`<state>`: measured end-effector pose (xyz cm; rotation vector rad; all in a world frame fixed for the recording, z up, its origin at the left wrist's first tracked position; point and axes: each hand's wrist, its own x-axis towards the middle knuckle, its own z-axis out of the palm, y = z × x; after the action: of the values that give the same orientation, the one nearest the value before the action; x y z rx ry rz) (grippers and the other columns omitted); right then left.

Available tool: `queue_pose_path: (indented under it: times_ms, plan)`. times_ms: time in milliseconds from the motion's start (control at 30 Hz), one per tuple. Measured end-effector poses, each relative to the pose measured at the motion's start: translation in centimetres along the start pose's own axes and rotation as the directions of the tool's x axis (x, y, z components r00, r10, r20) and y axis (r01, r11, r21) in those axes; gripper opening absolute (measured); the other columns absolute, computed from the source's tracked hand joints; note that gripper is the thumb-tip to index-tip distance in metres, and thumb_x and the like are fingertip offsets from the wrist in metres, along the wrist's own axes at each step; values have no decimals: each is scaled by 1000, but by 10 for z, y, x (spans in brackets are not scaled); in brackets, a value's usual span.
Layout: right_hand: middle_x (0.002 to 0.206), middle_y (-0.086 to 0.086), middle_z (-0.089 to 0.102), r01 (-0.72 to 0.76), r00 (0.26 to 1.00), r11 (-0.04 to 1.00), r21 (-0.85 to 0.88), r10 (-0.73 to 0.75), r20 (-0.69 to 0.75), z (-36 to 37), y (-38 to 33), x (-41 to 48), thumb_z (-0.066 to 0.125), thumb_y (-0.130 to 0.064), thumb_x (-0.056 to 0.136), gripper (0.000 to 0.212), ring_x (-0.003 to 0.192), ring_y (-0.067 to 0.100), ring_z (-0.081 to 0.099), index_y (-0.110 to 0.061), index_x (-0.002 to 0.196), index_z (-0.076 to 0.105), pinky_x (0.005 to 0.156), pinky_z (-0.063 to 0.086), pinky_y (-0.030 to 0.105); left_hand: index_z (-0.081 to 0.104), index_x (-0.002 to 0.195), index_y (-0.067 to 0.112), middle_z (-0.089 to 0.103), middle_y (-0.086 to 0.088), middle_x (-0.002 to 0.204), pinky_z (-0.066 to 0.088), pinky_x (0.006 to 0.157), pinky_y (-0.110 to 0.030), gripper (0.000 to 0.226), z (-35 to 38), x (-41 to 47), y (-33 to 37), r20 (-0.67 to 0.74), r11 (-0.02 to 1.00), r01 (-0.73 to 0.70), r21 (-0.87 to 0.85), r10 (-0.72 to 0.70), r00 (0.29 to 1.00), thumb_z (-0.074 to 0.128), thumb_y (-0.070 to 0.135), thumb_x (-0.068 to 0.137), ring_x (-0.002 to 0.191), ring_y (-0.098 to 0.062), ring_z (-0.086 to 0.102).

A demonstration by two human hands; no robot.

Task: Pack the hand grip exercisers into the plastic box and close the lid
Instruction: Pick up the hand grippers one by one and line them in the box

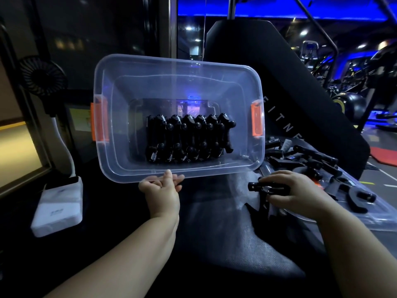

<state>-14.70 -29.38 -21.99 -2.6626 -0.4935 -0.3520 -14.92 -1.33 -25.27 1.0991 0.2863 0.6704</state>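
The left hand (161, 190) pinches the near rim of the clear plastic box (120, 89), which is tipped up toward the camera at the centre. A packed row of black exercisers (187, 138) lies against its bottom, their number hard to tell where the dark handles overlap. At 4 o'clock the right hand (294, 190) is curled round one black exerciser (257, 187), partly hidden under the palm, and at 3 o'clock loose exercisers (311, 158) lie jumbled on a clear lid (365, 220) cut off by the right edge.
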Motion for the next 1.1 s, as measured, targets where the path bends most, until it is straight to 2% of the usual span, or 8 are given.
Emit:
queue_pose_path:
  times_ms: [167, 333, 467, 633, 867, 967, 1033, 1100]
  plan:
    - [83, -19, 67, 69, 975, 990, 122, -41, -217, -1, -9, 0, 62, -77, 60, 46, 80, 2, 64, -40, 87, 68, 71, 54, 36, 27, 85, 27, 63, -2, 79, 50, 62, -22, 26, 1, 0, 0, -5, 1000, -6, 8, 6, 1000, 45, 14, 99, 64, -7, 68]
    - [71, -7, 63, 41, 885, 945, 323, 116, -451, -2, -13, 3, 58, -87, 57, 58, 66, 22, 63, -35, 81, 60, 58, 54, 49, 28, 91, 24, 62, -2, 80, 50, 62, -21, 20, 1, 1, -1, -4, 1000, -9, 19, 10, 1000, 44, 14, 100, 68, -10, 68]
    - [67, -5, 59, 78, 785, 891, 448, 222, -578, -7, -27, 9, 61, -74, 64, 46, 62, 18, 57, -30, 74, 56, 60, 47, 33, 25, 102, 15, 62, -3, 81, 49, 62, -21, 19, 1, 1, -1, -1, 1000, -9, 19, 10, 1000, 44, 14, 100, 69, -11, 68]
    - [68, -1, 58, 115, 814, 754, 646, 301, -496, -5, -44, 12, 76, -66, 58, 48, 64, 16, 55, -25, 74, 58, 63, 47, 35, 29, 97, 19, 62, -5, 84, 50, 61, -22, 17, 0, 1, -1, 4, 1000, -2, 14, 2, 1000, 45, 14, 99, 63, -6, 68]
    - [68, -2, 53, 66, 863, 700, 711, 318, -392, 8, -59, 11, 84, -26, 69, 38, 62, 15, 52, -6, 81, 54, 60, 45, 21, 28, 94, 22, 63, -2, 80, 49, 62, -22, 19, 1, 2, -2, -10, 1000, -10, 7, 10, 1000, 45, 14, 99, 68, -11, 68]
    - [79, -1, 59, 47, 867, 723, 689, 313, -388, 13, -61, 12, 77, -41, 63, 37, 73, 33, 62, -31, 87, 50, 73, 53, 40, 27, 99, 16, 62, -2, 79, 49, 62, -22, 17, 2, 1, -2, -12, 1000, -5, 5, 5, 1000, 44, 14, 99, 69, -12, 67]
    - [87, 9, 60, 55, 887, 749, 660, 267, -377, 17, -62, 11, 65, -49, 62, 42, 83, 40, 60, -31, 95, 48, 76, 52, 53, 29, 96, 19, 63, -3, 80, 49, 61, -21, 17, 1, 1, -2, -11, 1000, -5, 8, 5, 1000, 45, 14, 99, 68, -11, 68]
    - [86, 9, 58, 54, 915, 808, 587, 195, -353, 17, -62, 11, 56, -50, 64, 49, 82, 34, 57, -22, 103, 47, 76, 48, 48, 29, 89, 26, 63, -4, 82, 49, 61, -21, 22, 1, 1, -2, -12, 1000, -2, 10, 2, 1000, 45, 14, 99, 67, -9, 68]
